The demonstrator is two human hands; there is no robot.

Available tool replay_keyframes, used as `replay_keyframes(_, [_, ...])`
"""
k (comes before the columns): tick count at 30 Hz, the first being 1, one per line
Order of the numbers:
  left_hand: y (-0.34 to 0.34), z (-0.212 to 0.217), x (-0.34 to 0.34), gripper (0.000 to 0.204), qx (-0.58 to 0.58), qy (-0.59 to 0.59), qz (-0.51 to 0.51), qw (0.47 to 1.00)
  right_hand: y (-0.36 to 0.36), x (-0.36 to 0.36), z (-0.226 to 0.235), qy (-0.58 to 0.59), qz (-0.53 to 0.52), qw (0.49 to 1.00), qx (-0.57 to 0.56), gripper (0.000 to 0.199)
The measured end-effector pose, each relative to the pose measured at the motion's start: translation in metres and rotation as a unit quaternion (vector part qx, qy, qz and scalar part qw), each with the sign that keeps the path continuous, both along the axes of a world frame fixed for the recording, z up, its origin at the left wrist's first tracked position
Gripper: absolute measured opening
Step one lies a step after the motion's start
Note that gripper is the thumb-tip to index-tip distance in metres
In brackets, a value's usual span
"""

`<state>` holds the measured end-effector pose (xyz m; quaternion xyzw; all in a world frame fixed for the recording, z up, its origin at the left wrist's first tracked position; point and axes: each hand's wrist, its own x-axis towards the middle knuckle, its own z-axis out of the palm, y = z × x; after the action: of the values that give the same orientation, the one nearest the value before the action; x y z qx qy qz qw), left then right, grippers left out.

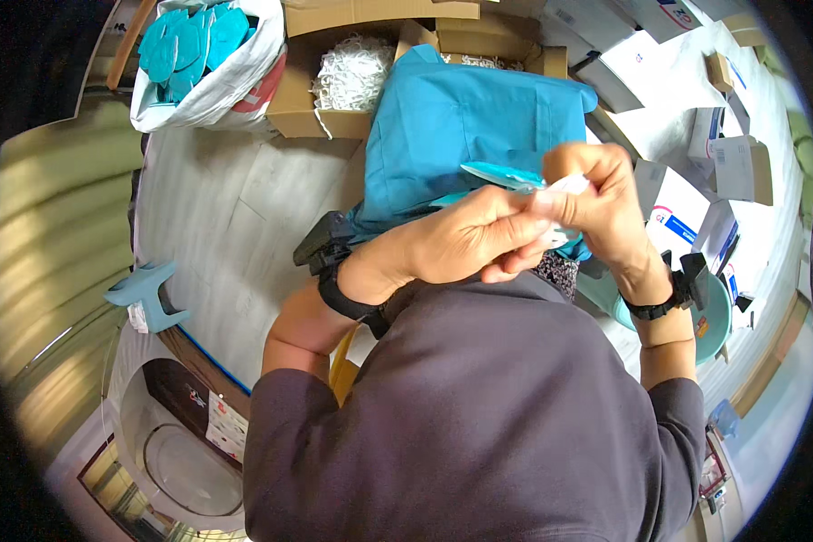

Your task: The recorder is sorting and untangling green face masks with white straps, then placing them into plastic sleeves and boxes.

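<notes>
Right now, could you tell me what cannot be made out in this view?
- Teal piece: lower end hidden behind the left hand and right hand.
- White wrapper: mostly covered by fingers.
- Box: contents partly hidden by the teal bag.

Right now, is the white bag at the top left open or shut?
Open. The white bag's mouth gapes wide, and a pile of teal pieces shows inside, heaped up to its rim.

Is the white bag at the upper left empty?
No. The white bag holds a heap of teal pieces showing at its open top.
</notes>
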<state>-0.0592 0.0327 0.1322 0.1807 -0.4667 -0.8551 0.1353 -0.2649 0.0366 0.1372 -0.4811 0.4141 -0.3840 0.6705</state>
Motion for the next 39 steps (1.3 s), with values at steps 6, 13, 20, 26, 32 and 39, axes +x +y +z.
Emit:
replay_keyframes(6, [0.003, 0.007, 0.014, 0.041, 0.033, -0.054, 0.016, 0.998, -0.01, -0.024, 0.012, 0.124, -0.131, 0.976, -0.126, 0.05])
replay_keyframes(13, [0.006, 0.017, 0.027, 0.039, 0.016, -0.062, -0.016, 0.998, 0.0, -0.046, 0.026, 0.19, -0.147, 0.959, -0.153, 0.049])
replay_keyframes(20, [0.002, 0.028, 0.039, 0.033, 0.003, -0.122, -0.048, 0.991, 0.005, -0.053, 0.027, 0.186, -0.15, 0.96, -0.144, 0.047])
replay_keyframes(26, [0.001, 0.026, 0.055, 0.031, 0.001, -0.131, -0.056, 0.99, 0.0, -0.061, 0.024, 0.178, -0.145, 0.964, -0.137, 0.043])
replay_keyframes(32, [0.002, 0.022, 0.062, 0.032, 0.05, -0.118, -0.056, 0.99, -0.021, -0.109, 0.001, 0.238, -0.234, 0.929, -0.159, 0.033])
replay_keyframes(39, [-0.036, -0.034, 0.001, 0.032, 0.177, -0.065, 0.002, 0.982, -0.027, -0.041, -0.051, 0.179, -0.009, 0.984, -0.001, 0.032])
